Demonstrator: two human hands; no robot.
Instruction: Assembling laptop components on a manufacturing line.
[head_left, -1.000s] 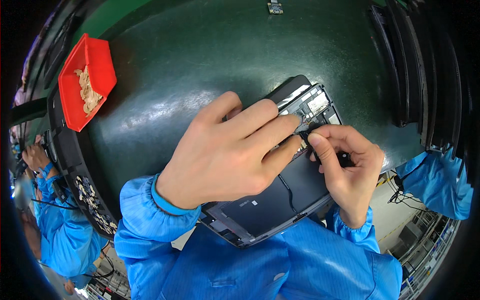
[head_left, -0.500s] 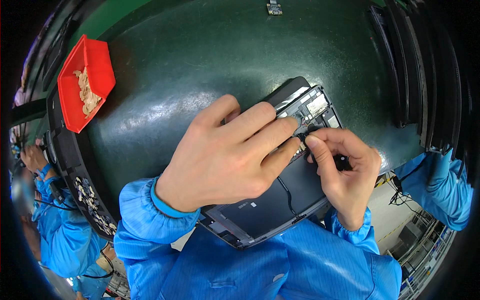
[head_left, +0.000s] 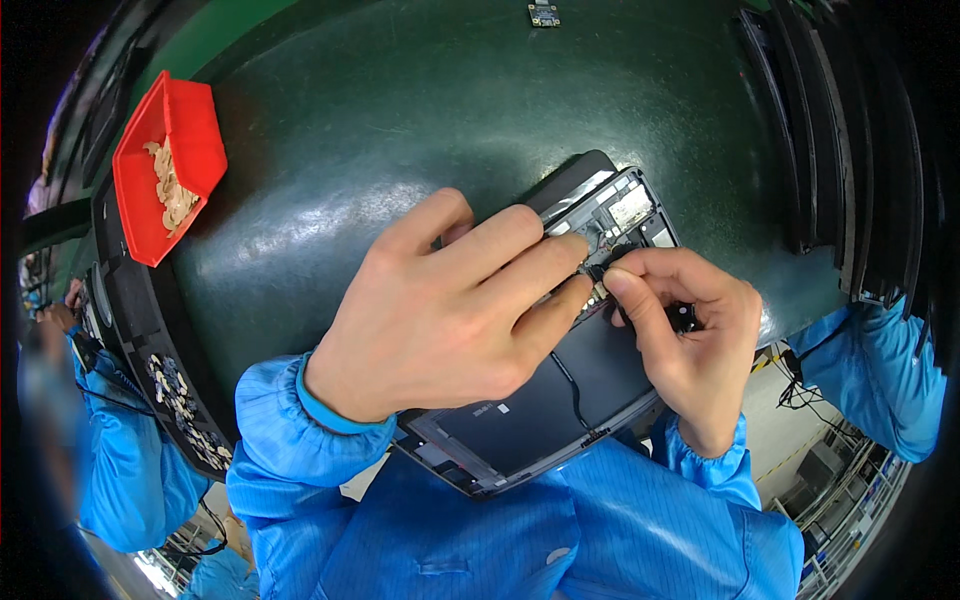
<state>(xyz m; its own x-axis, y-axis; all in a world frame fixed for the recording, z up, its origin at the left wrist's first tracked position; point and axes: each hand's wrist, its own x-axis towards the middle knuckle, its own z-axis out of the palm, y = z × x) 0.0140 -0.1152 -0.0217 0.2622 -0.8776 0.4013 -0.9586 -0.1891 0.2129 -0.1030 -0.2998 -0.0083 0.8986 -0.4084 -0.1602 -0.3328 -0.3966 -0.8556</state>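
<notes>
Left hand [head_left: 450, 305] is lying flat across the opened dark device [head_left: 545, 400], fingers reaching to its upper corner. Right hand [head_left: 690, 340] is curling in from the other side, its fingertips [head_left: 620, 285] pinching at a small dark connector [head_left: 600, 268] right where both hands are meeting. A thin black cable [head_left: 572, 385] is running down the device's inner panel. The device is resting on the green table [head_left: 400, 120]. A red bin [head_left: 165, 165] of small tan parts is sitting well apart, far left.

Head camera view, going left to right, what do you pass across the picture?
red bin → left hand → right hand → a co-worker's blue sleeve.
</notes>
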